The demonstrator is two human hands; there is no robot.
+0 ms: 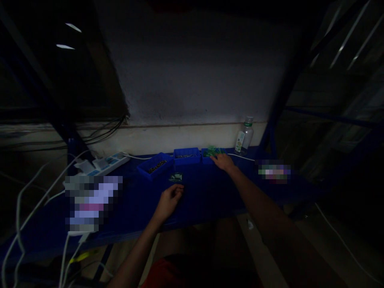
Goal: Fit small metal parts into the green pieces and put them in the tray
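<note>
My right hand [225,162] reaches over the front of the right-hand blue bin [206,161], its fingers stretched out among small green pieces [213,151]. Darkness hides the fingertips in part, and no piece shows clearly gripped. My left hand [168,201] is low over the blue table, with thumb and fingers curled together. Whatever may be between those fingers is too small to make out. Just beyond it lies a small flat green piece with pale markings [176,177]. The middle blue bin [187,161] holds small thin metal parts; the left blue bin [144,170] holds small brassy parts.
A clear bottle with a green cap band [244,138] stands at the back right. On the left, a white power strip [115,161] with plugs and white cables lies behind a blurred-out object [93,204]. Another blurred-out item [274,172] is at the right. A wall rises behind the table.
</note>
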